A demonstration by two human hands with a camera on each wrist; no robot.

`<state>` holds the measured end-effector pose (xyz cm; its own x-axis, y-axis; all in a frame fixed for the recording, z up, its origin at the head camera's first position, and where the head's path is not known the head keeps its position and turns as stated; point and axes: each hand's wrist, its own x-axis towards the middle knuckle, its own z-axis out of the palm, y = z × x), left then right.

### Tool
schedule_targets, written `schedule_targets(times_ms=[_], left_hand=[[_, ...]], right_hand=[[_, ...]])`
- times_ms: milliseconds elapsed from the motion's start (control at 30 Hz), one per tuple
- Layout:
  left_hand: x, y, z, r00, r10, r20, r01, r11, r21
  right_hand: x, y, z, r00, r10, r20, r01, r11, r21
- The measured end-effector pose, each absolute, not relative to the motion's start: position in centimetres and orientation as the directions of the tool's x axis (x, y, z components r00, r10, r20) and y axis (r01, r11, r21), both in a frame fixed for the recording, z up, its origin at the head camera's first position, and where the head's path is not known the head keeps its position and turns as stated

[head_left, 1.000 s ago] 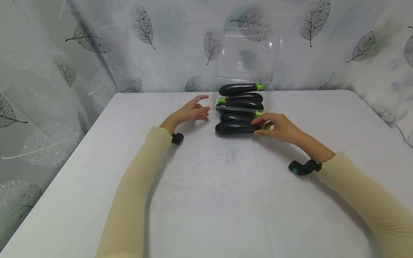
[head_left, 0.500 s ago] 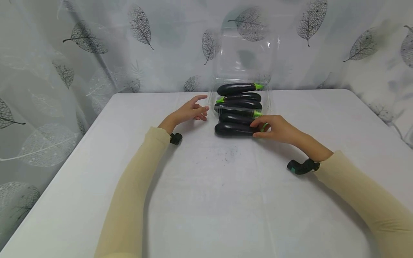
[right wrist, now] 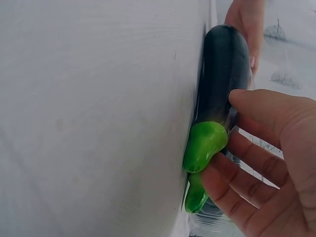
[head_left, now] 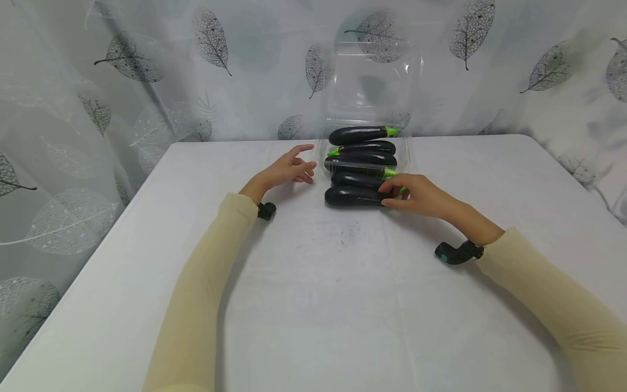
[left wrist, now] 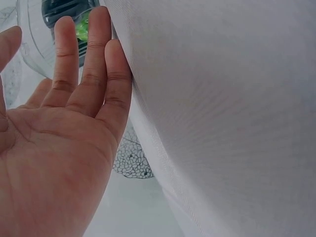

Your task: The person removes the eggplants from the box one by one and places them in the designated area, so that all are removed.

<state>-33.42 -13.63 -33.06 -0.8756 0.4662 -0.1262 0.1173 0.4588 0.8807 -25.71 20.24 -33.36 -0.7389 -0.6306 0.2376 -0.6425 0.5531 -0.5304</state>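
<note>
At the far side of the table, the nearest eggplant (head_left: pixel 352 196) lies crosswise in front of a clear plastic container. My right hand (head_left: pixel 416 195) grips its stem end, thumb on the dark skin and fingers curled behind. In the right wrist view its bright green cap (right wrist: pixel 205 145) shows, with a second green stem (right wrist: pixel 196 195) just beyond. A second eggplant (head_left: pixel 355 179) lies right behind the first, its stem end hidden by my fingers. My left hand (head_left: pixel 286 169) is beside the left wall of the container (head_left: pixel 320 147), fingers loosely extended and holding nothing.
Several more eggplants (head_left: pixel 364 133) lie side by side inside the container, whose clear lid (head_left: pixel 374 81) stands raised against the leaf-printed curtain (head_left: pixel 254 71). A white cloth covers the table (head_left: pixel 313 305); its back edge runs just behind the container.
Both hands hold nearly the same poses. The whole head view has shifted slightly left; the right hand stays on the nearest eggplant.
</note>
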Motion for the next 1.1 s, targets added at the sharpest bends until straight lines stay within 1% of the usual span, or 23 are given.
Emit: schedule_targets(times_ms=[267, 467, 633, 800, 900, 1100], left_hand=[[-33.6, -13.56, -33.1, -0.874, 0.47, -0.122, 0.126, 0.463, 0.877], [-33.55, -13.6, -33.1, -0.874, 0.467, -0.132, 0.116, 0.466, 0.877], [-33.63, -13.67, -33.16, -0.874, 0.465, -0.139, 0.108, 0.466, 0.878], [-33.63, -13.74, -33.14, -0.874, 0.465, -0.143, 0.106, 0.47, 0.876], [-33.6, -13.71, -33.11, -0.874, 0.465, -0.143, 0.109, 0.473, 0.874], [-33.7, -13.74, -33.23, -0.874, 0.468, -0.134, 0.115, 0.466, 0.877]], right_hand=[[-25.71, 20.33, -33.32, -0.754, -0.615, 0.231, -0.627, 0.57, -0.53], [-25.69, 20.31, -33.24, -0.752, -0.615, 0.239, -0.63, 0.561, -0.537], [-25.67, 20.0, -32.95, -0.739, -0.616, 0.272, -0.649, 0.541, -0.535], [-25.84, 19.7, -32.66, -0.745, -0.594, 0.302, -0.651, 0.549, -0.525], [-25.96, 19.65, -32.69, -0.741, -0.581, 0.337, -0.662, 0.549, -0.51], [-26.31, 19.49, -32.83, -0.699, -0.542, 0.467, -0.714, 0.482, -0.508]])
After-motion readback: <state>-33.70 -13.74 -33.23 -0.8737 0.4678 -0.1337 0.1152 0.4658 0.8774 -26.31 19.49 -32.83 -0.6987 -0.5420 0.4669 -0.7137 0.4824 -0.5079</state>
